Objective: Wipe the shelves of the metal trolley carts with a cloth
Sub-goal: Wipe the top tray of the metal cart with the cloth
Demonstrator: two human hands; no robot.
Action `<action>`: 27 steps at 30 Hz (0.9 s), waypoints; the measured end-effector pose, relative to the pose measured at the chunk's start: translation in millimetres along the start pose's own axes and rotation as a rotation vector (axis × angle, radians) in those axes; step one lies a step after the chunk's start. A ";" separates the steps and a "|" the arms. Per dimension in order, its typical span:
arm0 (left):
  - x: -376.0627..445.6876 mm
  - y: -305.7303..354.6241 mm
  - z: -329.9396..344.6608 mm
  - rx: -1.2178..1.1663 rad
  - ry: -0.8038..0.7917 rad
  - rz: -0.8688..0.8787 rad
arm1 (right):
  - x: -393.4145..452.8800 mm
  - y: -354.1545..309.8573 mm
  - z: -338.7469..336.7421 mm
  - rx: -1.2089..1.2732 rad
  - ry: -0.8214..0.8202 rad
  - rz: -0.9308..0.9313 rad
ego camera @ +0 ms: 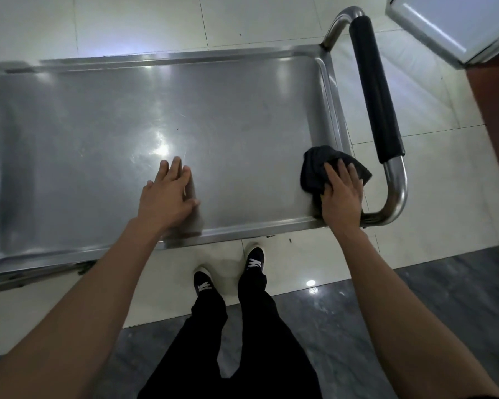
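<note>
Top shelf [228, 116], lower right: right hand [342, 197] pressed dark cloth [317, 168] flat (overlapping strokes advised); left hand [167, 197] open, bracing.

Legible text, labels, brands, numbers, signs: none found. The trolley's top shelf [228, 116] is bare brushed steel with no plate, sticker or stamp showing. The black grip sleeve on the push handle [375, 90] carries no printing. The dark cloth [317, 168] shows no tag or logo. The shoes [254, 259] show only white laces, no readable brand mark. The floor tiles [127, 21] are unmarked.
</note>
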State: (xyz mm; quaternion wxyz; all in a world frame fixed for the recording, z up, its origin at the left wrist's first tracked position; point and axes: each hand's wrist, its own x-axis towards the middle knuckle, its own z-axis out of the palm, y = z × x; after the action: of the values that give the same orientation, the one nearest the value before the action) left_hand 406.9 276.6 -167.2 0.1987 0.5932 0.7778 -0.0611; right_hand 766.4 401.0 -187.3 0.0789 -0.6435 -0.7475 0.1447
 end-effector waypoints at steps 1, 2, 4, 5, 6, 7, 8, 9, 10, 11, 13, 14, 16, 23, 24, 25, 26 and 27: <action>0.2 -0.5 0.3 0.003 0.004 0.002 | -0.7 -2.1 2.4 -0.006 0.006 0.010; 0.4 -1.0 0.6 0.002 0.009 0.003 | -1.1 -5.3 4.6 -0.009 0.012 0.025; -0.3 -0.9 0.5 -0.013 0.023 0.007 | -4.0 -11.8 7.3 0.002 0.015 0.050; -1.6 -0.1 -0.1 -0.022 0.032 0.005 | -6.5 -14.9 8.1 0.012 0.009 0.052; -4.3 1.4 -0.5 -0.030 0.044 0.002 | -11.1 -18.8 9.0 0.022 0.001 0.051; -7.4 3.1 -0.3 -0.040 0.064 -0.003 | -16.8 -23.9 10.1 0.034 -0.002 0.048; -10.8 5.1 0.3 -0.058 0.089 -0.013 | -22.9 -30.6 11.8 0.048 -0.003 0.040; -15.6 7.3 1.4 -0.083 0.114 -0.028 | -29.8 -38.7 14.2 0.058 -0.004 0.026; -20.9 9.1 2.8 -0.105 0.135 -0.043 | -36.8 -48.3 17.1 0.064 -0.009 0.008; -26.3 9.6 4.9 -0.114 0.145 -0.049 | -43.3 -58.7 20.5 0.069 -0.017 -0.009; -37.4 7.3 10.5 -0.106 0.130 -0.030 | -56.8 -82.4 30.0 0.081 -0.035 -0.040; -42.4 4.6 12.7 -0.110 0.115 -0.010 | -65.1 -95.7 35.4 0.082 -0.051 -0.066; -47.3 -3.0 12.4 -0.117 0.110 0.027 | -81.8 -125.1 47.0 0.068 -0.099 -0.136; -57.7 -25.5 17.5 -0.103 0.078 0.091 | -140.1 -189.7 70.6 0.069 -0.215 -0.307; -59.0 -26.1 18.6 -0.100 0.069 0.082 | -144.5 -188.6 70.7 0.077 -0.214 -0.319; -59.6 -25.6 19.2 -0.094 0.065 0.075 | -147.3 -185.6 70.3 0.083 -0.215 -0.333; -60.2 -24.1 20.2 -0.086 0.066 0.078 | -148.6 -181.8 69.9 0.091 -0.217 -0.350; -61.4 -22.1 21.6 -0.078 0.067 0.088 | -149.2 -176.9 69.4 0.100 -0.215 -0.366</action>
State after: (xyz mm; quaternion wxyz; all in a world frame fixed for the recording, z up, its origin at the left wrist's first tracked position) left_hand 404.4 207.9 -166.6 0.1980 0.6203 0.7589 -0.0019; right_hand 603.0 223.1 -186.5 0.0554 -0.4732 -0.8478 0.2330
